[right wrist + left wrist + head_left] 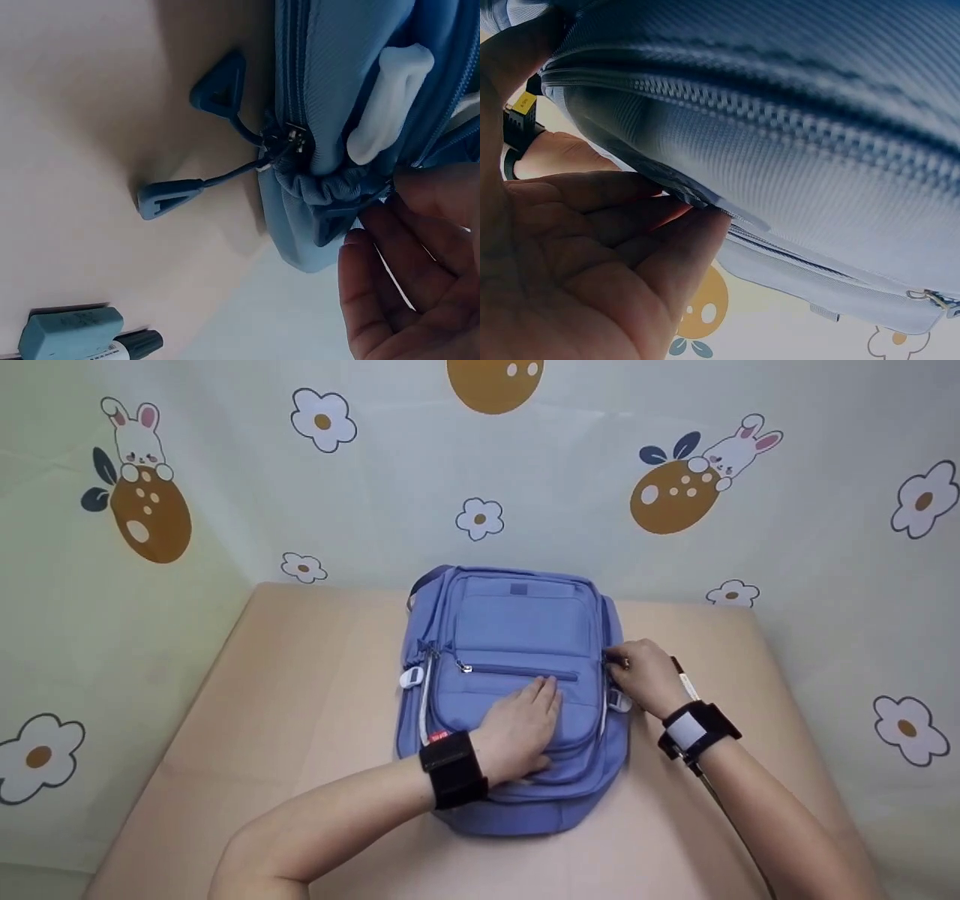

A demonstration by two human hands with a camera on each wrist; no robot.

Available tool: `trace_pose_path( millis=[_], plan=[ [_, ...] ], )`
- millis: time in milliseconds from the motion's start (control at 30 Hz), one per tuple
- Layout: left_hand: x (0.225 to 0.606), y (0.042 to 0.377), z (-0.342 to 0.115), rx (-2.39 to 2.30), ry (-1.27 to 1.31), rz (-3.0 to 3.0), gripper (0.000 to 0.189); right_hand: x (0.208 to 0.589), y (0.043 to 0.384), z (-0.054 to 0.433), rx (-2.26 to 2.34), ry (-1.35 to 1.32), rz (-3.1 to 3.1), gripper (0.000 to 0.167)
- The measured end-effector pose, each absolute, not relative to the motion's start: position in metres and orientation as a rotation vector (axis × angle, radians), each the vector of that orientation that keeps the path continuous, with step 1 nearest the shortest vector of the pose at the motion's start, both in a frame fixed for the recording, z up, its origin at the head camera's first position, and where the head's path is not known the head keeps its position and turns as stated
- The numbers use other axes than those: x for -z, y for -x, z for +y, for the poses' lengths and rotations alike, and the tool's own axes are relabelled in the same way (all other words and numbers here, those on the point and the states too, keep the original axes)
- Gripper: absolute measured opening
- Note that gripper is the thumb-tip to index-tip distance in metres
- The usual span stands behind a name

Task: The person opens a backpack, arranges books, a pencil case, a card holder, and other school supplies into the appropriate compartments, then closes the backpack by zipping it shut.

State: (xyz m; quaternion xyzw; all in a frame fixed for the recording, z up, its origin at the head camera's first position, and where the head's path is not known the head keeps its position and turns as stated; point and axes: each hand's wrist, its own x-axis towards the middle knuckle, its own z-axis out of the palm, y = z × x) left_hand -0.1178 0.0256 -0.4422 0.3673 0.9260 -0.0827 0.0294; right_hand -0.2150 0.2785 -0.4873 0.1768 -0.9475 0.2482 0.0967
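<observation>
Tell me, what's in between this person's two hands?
In the head view, part of the front of the blue backpack lies between them: the left hand rests on that front, and the right hand pinches at its side edge.

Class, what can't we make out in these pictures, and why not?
Head view: the inside of the backpack, covered by its outside.
Head view: the part beneath the left hand, hidden by that hand.
Head view: the red tag's lettering, too small.
Right wrist view: the marker's far end, cut off by the picture's edge.
Right wrist view: the block's print, too faint.
</observation>
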Motion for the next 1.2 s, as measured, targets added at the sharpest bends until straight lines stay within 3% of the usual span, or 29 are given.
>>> trace_pose_path(
  millis=[367,667,1200],
  plan=[
    [0.442,0.118,0.025,0.273,-1.13,2.853,0.099,0.494,0.21,0.282,-0.67,-0.459,-2.705,0.01],
    [0.44,0.118,0.025,0.255,-1.129,2.835,0.1,0.492,0.196,0.29,-0.531,-0.581,-2.601,0.006],
    [0.441,0.119,0.025,0.209,-1.121,2.83,0.099,0.483,0.152,0.289,-0.395,-0.811,-2.523,0.012]
  ],
)
